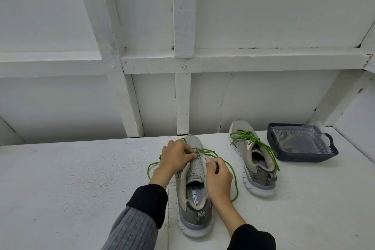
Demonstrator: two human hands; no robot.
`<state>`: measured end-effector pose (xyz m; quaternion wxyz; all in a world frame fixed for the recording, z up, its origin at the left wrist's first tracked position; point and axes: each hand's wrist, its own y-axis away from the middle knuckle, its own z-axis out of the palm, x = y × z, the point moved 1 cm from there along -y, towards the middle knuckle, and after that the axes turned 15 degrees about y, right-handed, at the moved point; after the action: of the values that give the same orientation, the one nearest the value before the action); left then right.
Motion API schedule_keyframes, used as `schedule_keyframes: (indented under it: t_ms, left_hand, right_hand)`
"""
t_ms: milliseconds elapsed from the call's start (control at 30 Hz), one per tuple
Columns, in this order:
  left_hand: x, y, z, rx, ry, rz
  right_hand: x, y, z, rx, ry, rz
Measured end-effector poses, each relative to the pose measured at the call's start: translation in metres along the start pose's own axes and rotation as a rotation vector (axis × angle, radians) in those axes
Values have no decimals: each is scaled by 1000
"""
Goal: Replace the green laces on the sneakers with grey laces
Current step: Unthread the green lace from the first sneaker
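Near grey sneaker (pixel 192 186) centre of white bench (pixel 81 178); left hand (pixel 175 158) pinches green lace (pixel 211 153) at low eyelets, right hand (pixel 218 174) grips eyelet flap. Far sneaker (pixel 253 160) laced, right. Risk: loose lace loops snag, knot; hard tug drags shoe. Plastic bag in dark basket (pixel 304 156); contents unclear.

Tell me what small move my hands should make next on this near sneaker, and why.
Probably pull the green lace out of the last front eyelets: the left hand pinches it near the toe, the right hand holds the near sneaker at its eyelet edge, and most lace already lies loose.
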<state>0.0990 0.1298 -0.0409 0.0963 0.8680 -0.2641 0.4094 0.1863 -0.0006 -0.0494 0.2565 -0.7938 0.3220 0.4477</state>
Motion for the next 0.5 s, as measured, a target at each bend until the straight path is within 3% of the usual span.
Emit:
schedule_keyframes:
  t_ms: [133, 233, 367, 433, 500]
  left_hand:
    - [-3, 10, 3, 41, 380, 44]
    - [-6, 25, 7, 147, 726, -3]
    - [-8, 35, 4, 311, 1006, -66]
    - [-14, 36, -5, 401, 1044, -82]
    - [-24, 37, -13, 398, 890, -111]
  right_hand:
    - [1, 0, 0, -5, -9, -8]
    - [1, 0, 2, -6, -11, -1]
    - [2, 0, 1, 2, -9, 3]
    - [2, 0, 0, -6, -16, 6]
    - [1, 0, 0, -10, -16, 12]
